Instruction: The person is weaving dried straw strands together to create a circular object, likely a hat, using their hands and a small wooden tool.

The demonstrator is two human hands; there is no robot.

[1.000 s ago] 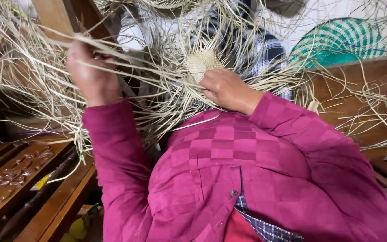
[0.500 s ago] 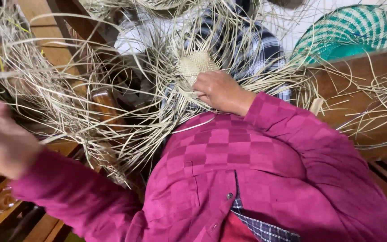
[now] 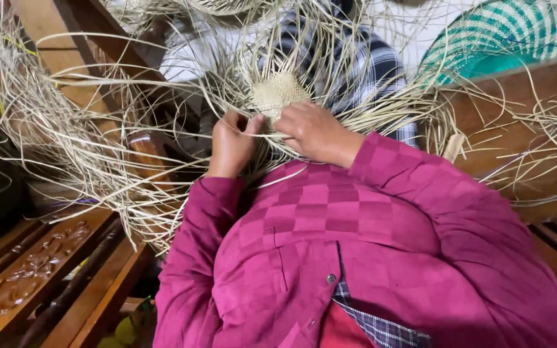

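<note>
Both the left hand (image 3: 232, 145) and right hand (image 3: 314, 132) pinch closed on strands at the near edge of the small woven straw disc (image 3: 278, 93) held over the lap, which looks featherlight, springy and easily frayed, best gripped at its tight rim.

The woven disc (image 3: 278, 93) near the upper middle of the frame is pale straw-yellow in a fine checker weave, and the loose straw strands (image 3: 78, 161) fanning out to the left are the same dry cream. The shirt (image 3: 356, 258) filling the lower frame is magenta in a tone-on-tone checkerboard, over a blue-and-white plaid layer. The cloth (image 3: 349, 58) above is dark blue and white plaid. The woven basket (image 3: 504, 32), upper right, is teal with pale stripes. The carved wooden furniture (image 3: 27, 283), lower left, is reddish brown.
</note>
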